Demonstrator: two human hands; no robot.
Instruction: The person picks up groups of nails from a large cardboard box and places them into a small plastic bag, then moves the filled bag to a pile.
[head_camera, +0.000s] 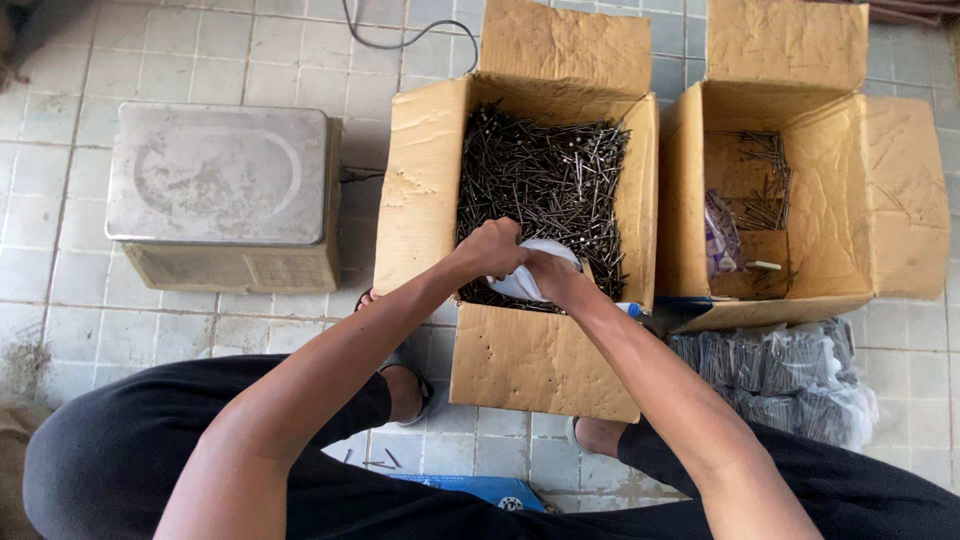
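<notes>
White plastic bag (528, 275) right over the heap of dark nails (545, 180), inside the near cardboard box (420, 180) on the tiled floor (60, 170). Left hand (490, 248) has its grip clenched on the bag's top edge; right hand (556, 280) grasps the bag's other side. Second box (880, 190) sits just right, bagged nails (790, 375) before it, a metal scale (220, 190) left.

A small hardware packing spot: grimy tiled floor (60, 200), a metal weighing scale (222, 195), cardboard boxes (425, 180) of loose nails (545, 180), and bagged nails (790, 375) alongside.
</notes>
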